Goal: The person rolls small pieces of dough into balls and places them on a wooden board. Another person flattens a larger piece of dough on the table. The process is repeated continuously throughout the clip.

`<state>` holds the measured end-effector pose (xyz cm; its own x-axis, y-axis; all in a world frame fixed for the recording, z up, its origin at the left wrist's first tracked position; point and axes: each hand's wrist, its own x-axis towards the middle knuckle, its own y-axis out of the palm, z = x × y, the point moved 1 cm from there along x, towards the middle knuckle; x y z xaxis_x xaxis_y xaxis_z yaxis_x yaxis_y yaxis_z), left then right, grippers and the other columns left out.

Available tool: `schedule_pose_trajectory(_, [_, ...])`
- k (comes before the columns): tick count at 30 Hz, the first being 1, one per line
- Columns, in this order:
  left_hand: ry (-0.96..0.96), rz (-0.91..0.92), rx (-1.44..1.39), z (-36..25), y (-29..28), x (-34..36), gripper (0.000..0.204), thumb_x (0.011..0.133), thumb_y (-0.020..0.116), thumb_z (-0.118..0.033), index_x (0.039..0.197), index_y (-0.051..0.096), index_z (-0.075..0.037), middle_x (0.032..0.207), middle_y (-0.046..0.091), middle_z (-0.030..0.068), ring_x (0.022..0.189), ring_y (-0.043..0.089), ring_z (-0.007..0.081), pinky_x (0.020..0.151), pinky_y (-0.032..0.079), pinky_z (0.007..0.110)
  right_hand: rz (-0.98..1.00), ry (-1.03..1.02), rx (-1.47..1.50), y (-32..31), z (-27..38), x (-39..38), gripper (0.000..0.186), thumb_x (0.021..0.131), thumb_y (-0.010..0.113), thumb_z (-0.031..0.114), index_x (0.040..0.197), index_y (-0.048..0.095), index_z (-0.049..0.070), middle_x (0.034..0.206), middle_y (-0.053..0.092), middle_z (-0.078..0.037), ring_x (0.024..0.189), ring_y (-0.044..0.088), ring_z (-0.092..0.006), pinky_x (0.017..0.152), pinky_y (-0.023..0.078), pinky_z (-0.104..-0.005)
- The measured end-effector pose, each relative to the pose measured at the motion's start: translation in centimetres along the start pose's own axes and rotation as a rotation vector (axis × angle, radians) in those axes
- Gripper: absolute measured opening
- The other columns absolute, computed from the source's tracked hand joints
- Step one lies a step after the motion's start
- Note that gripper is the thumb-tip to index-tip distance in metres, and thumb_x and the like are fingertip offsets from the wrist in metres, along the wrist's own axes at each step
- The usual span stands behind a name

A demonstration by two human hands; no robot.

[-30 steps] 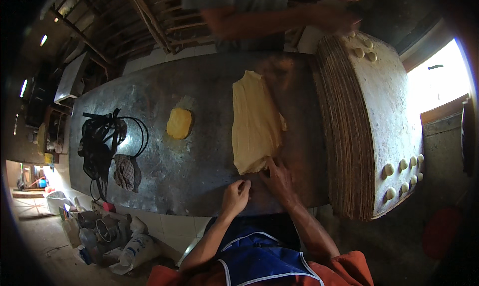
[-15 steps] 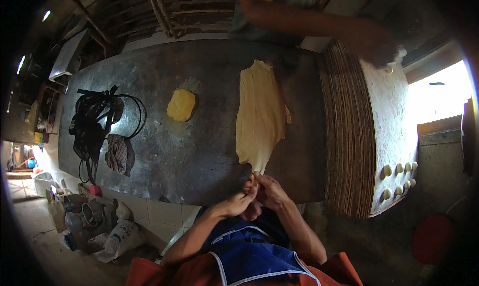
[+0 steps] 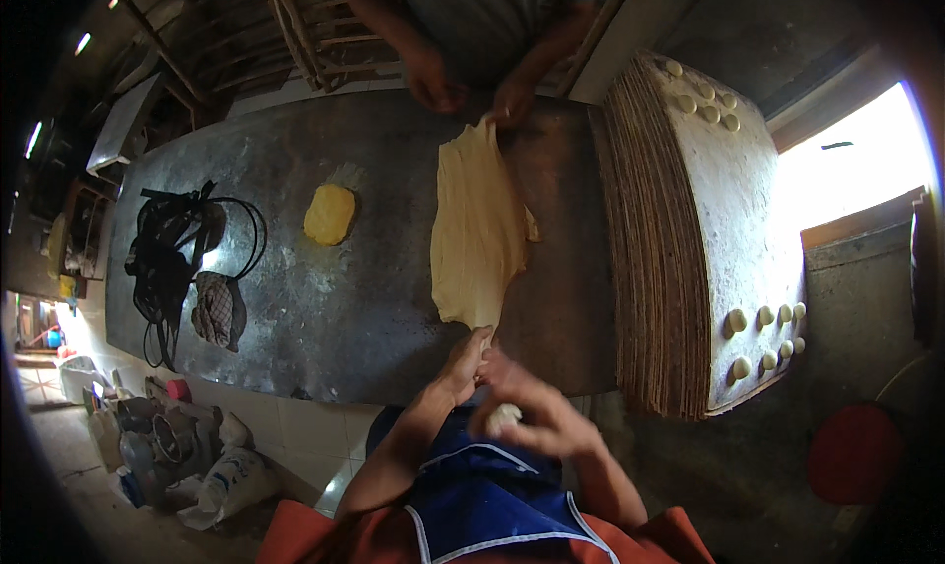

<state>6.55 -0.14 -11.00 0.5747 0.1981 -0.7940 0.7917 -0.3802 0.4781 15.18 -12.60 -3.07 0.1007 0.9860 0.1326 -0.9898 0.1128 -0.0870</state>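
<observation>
A long, pale yellow sheet of dough (image 3: 476,231) lies stretched across the dark table. My left hand (image 3: 463,367) pinches its narrow near end at the table's front edge. Just right of it, my right hand (image 3: 546,416) is apart from the sheet and partly smeared by motion. Its fingers curl around a small dough ball (image 3: 504,419). Across the table, another person's hands (image 3: 472,94) are at the far end of the sheet, one of them touching it.
On the right stands a tall stack of boards (image 3: 655,249), with small dough balls (image 3: 738,367) on the top one. A yellow lump (image 3: 329,215) sits left of the sheet. Black straps (image 3: 162,254) and a netted cloth (image 3: 213,308) lie farther left. Containers and a sack (image 3: 231,485) are on the floor.
My right hand has come away from the sheet's near end with a small dough ball. The other person's arm has moved from the stack to the sheet's far end. The view has shifted slightly.
</observation>
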Motion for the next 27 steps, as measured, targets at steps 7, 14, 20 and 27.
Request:
schedule_pose_trajectory(7, [0.62, -0.072, 1.316, 4.8, -8.9, 4.3, 0.032, 0.103, 0.053, -0.025, 0.108, 0.062, 0.005, 0.102, 0.07, 0.0306, 0.088, 0.071, 0.0442, 0.075, 0.055, 0.053, 0.119, 0.235, 0.12, 2.5, -14.2, 10.8, 0.041, 0.109, 0.05, 0.036, 0.103, 0.069, 0.001, 0.088, 0.066, -0.008, 0.083, 0.062, -0.0222, 0.079, 0.051, -0.0418])
schedule_pose_trajectory(14, [0.836, 0.213, 1.456, -2.2, -0.5, -9.2, 0.027, 0.101, 0.052, -0.019, 0.082, 0.06, -0.002, 0.085, 0.064, 0.0217, 0.082, 0.064, 0.0439, 0.088, 0.047, 0.056, -0.03, 0.188, 0.097, 4.4, -14.4, 9.0, 0.036, 0.106, 0.047, 0.032, 0.1, 0.06, -0.001, 0.103, 0.059, -0.016, 0.096, 0.056, -0.0304, 0.087, 0.045, -0.0422])
schedule_pose_trajectory(20, [1.144, -0.156, 1.534, -0.9, -13.3, -4.5, 0.017, 0.101, 0.054, -0.018, 0.11, 0.058, -0.004, 0.1, 0.059, 0.013, 0.096, 0.055, 0.0322, 0.097, 0.039, 0.052, -0.291, 0.309, -0.844, 0.4, -13.9, -6.3, 0.024, 0.098, 0.059, 0.019, 0.114, 0.064, 0.002, 0.126, 0.056, -0.022, 0.119, 0.052, -0.0414, 0.101, 0.039, -0.0525])
schedule_pose_trajectory(27, [1.221, -0.683, 1.75, -7.5, -16.5, 5.9, 0.042, 0.093, 0.066, -0.009, 0.128, 0.042, -0.002, 0.113, 0.054, 0.0223, 0.103, 0.054, 0.0363, 0.092, 0.037, 0.055, -0.602, 0.445, -1.016, -6.0, -16.3, -0.6, 0.041, 0.093, 0.067, 0.022, 0.127, 0.057, 0.002, 0.119, 0.06, -0.025, 0.111, 0.055, -0.0442, 0.098, 0.041, -0.0548])
